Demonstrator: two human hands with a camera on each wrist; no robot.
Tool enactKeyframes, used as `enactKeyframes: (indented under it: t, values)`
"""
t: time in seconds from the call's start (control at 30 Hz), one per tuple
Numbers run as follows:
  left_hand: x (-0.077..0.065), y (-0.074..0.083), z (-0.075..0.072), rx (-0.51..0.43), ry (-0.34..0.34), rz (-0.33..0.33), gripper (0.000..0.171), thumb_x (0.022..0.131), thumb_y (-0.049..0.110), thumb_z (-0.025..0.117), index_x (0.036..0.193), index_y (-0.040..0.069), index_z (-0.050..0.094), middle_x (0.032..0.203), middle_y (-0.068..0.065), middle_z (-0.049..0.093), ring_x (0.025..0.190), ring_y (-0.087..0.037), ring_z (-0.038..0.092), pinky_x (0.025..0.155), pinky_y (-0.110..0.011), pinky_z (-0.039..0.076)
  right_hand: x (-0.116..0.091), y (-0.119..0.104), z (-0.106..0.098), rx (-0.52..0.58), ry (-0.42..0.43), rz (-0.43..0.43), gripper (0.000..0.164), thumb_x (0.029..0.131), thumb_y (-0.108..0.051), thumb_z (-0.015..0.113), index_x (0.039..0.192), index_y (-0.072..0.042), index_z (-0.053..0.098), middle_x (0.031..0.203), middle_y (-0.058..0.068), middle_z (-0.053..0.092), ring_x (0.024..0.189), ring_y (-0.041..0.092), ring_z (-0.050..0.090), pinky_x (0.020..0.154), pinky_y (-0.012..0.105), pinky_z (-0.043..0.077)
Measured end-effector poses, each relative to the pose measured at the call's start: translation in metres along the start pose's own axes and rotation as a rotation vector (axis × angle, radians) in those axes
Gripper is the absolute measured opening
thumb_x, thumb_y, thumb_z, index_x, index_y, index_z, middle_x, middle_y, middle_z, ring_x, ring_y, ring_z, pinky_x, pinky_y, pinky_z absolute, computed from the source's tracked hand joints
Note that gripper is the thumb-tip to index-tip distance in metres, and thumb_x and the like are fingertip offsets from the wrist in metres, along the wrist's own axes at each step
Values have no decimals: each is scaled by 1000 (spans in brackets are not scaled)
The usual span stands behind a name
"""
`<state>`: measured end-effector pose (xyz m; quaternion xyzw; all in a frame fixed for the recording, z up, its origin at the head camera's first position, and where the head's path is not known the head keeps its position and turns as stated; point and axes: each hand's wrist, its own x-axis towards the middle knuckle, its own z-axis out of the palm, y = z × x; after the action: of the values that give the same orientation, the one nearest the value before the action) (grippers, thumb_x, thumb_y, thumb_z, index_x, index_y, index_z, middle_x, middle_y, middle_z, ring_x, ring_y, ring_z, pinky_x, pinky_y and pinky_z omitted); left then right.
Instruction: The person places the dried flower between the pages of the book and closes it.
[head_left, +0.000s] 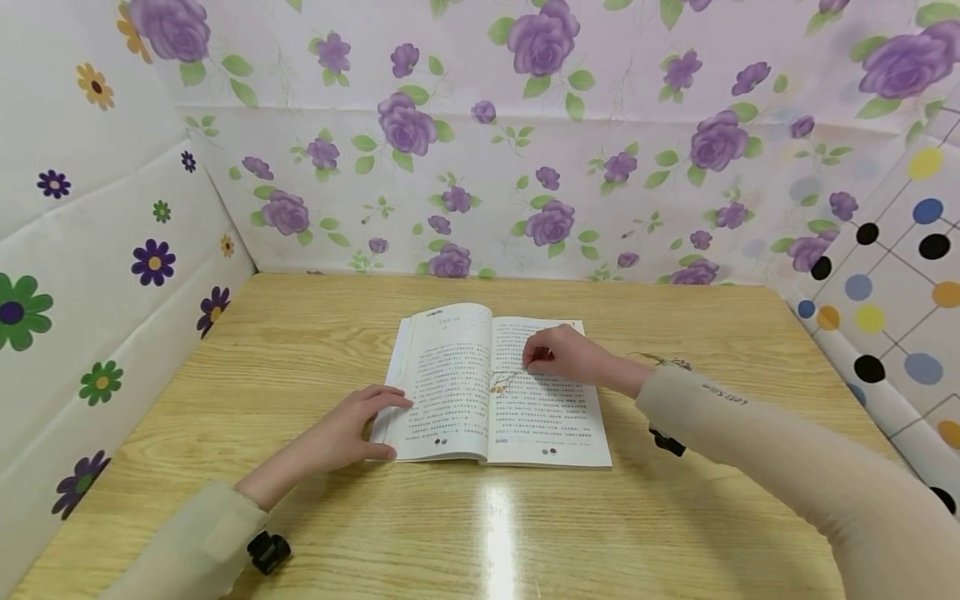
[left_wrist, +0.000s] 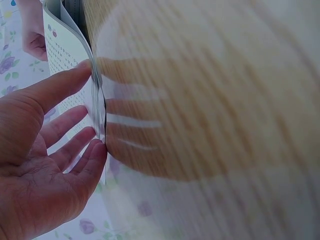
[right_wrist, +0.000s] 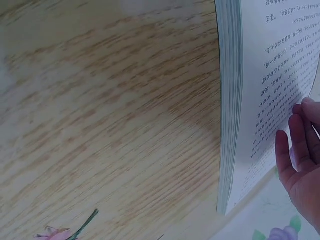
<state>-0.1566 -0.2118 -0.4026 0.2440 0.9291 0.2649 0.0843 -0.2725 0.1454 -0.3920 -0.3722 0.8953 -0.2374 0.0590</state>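
An open book (head_left: 450, 367) with printed pages lies on the table. My left hand (head_left: 356, 425) rests at its left edge, fingers extended over the page and thumb at the lower corner; in the left wrist view the left hand (left_wrist: 55, 145) touches the page edges. Over the right page, my right hand (head_left: 564, 354) pinches the stem end of a thin dried flower sprig (head_left: 501, 387) with small orange blooms, which lies near the book's gutter. In the right wrist view the thumb and fingertips of the right hand (right_wrist: 305, 155) meet above the page; the sprig is hidden there.
Another flower stem (head_left: 660, 360) lies on the wooden table (head_left: 315, 333) right of the book, partly behind the right sleeve; a pink bloom (right_wrist: 54, 233) shows in the right wrist view. Flower-patterned cloth (head_left: 480, 200) stands behind, with patterned side walls left and right.
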Motion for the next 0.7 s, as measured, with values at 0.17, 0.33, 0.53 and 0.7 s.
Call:
enactKeyframes:
  t: [0.17, 0.33, 0.53, 0.7]
  values:
    - [0, 0, 0, 1, 1, -2, 61, 79, 19, 83, 135, 11, 59, 146, -18, 49, 133, -45, 45, 105, -61, 40, -1, 1, 0, 7, 5, -4, 5, 89, -12, 73, 86, -9, 71, 86, 0, 72, 76, 9, 58, 74, 24, 51]
    - [0, 0, -1, 2, 1, -1, 61, 79, 19, 83, 135, 11, 59, 146, -18, 49, 134, -45, 44, 106, -61, 40, -1, 2, 0, 14, 4, -6, 6, 90, -13, 72, 86, -10, 71, 86, -1, 72, 76, 9, 58, 74, 24, 51]
    - [0, 0, 0, 9, 2, 6, 61, 79, 18, 83, 135, 10, 59, 145, -18, 50, 133, -45, 45, 106, -61, 40, -3, 4, 0, 20, 11, 2, 4, 89, -14, 73, 90, -10, 72, 88, -2, 72, 78, 8, 61, 74, 24, 53]
    - [0, 1, 0, 12, 3, 9, 61, 79, 18, 83, 134, 10, 59, 145, -18, 50, 132, -46, 46, 106, -62, 40, -9, 7, -2, 18, 36, 13, 8, 88, -13, 74, 96, -11, 72, 94, 0, 72, 84, 10, 64, 79, 29, 55]
